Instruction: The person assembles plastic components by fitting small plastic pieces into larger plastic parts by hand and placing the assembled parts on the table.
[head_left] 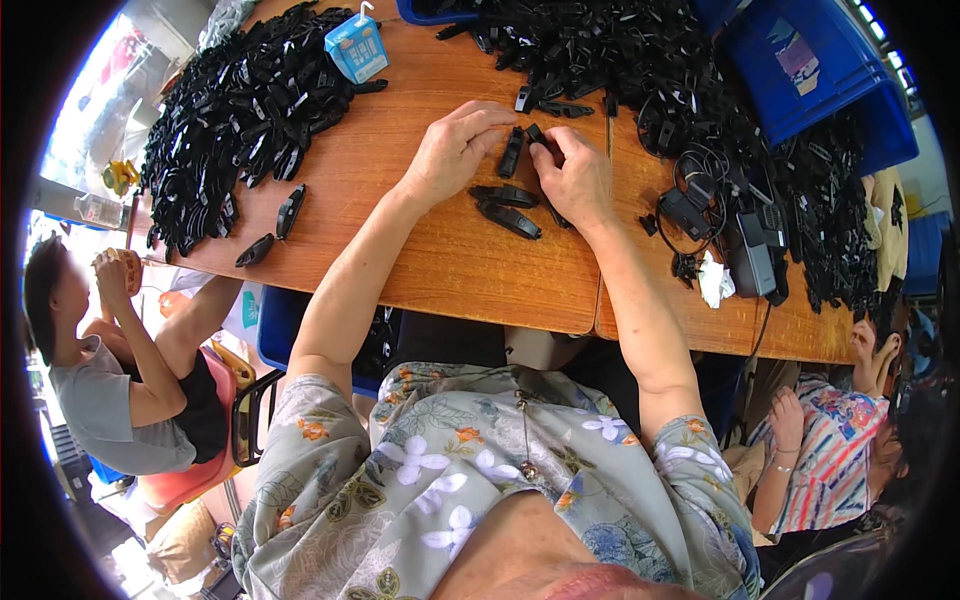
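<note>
My left hand (452,152) reaches over the wooden table, fingers stretched to the right and apparently holding nothing. Right beside its fingertips is a small, elongated black plastic piece (511,152). The fingers of my right hand (578,180) are bent, pinching another black plastic piece (536,134) between thumb and forefinger; part of it is hidden by the hand. Two more black pieces, an upper one (506,196) and a lower one (508,220), lie just below, between my forearms. One further dark piece (553,212) shows partly beneath my right hand.
Large heaps of black pieces cover the left (240,120) and far right (600,45) of the table. A blue drink carton (356,48) stands by the left heap. At right are a black corded device (750,250), crumpled white tissue (714,280) and a blue bin (810,75). People sit both sides.
</note>
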